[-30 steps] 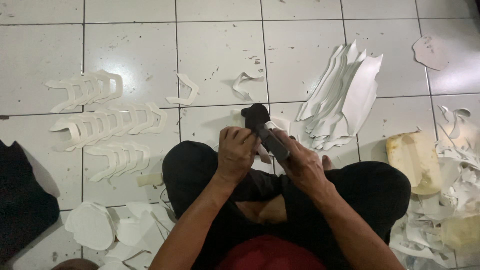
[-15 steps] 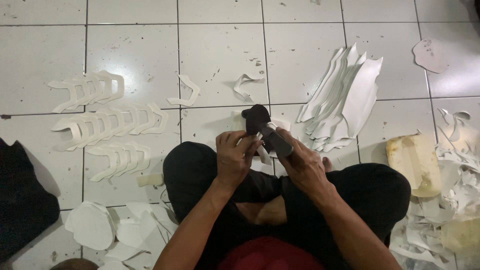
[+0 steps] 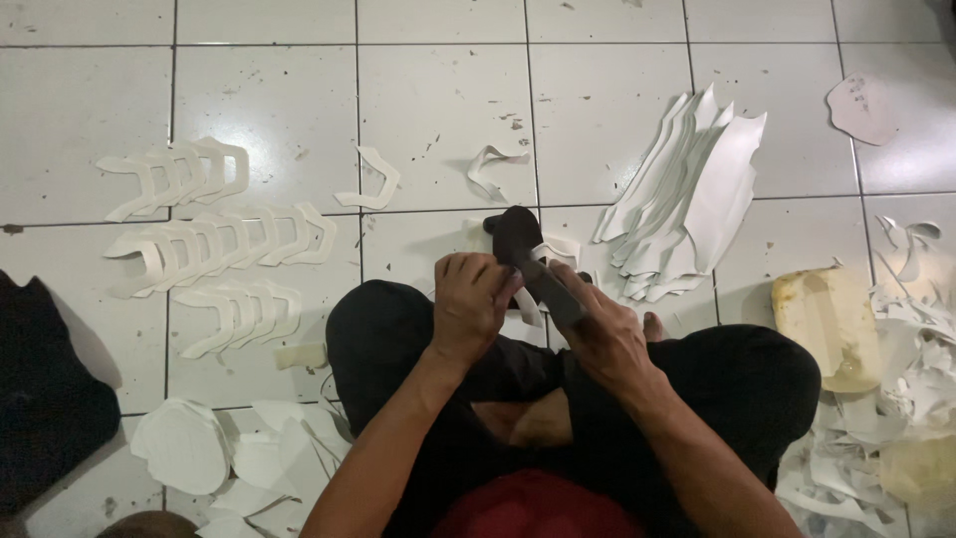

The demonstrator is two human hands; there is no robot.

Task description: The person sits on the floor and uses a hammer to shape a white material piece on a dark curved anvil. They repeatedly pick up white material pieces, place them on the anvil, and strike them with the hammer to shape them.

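I am sitting cross-legged on the tiled floor (image 3: 448, 110), my right hand (image 3: 607, 339) closing its fingers around a dark tool (image 3: 538, 269) just above my knees, my left hand (image 3: 470, 304) pinching a white cut piece (image 3: 558, 249) against it. If my pinch is slipping, the blade could be biting my fingertips or tearing the piece. No labels are showing; white sheets (image 3: 697, 194) are fanning at right, curved cutouts (image 3: 214, 249) lying in rows at left.

black tool (image 3: 528, 261) | dark, tilted | held over lap | white strip (image 3: 551, 249) | touching tool
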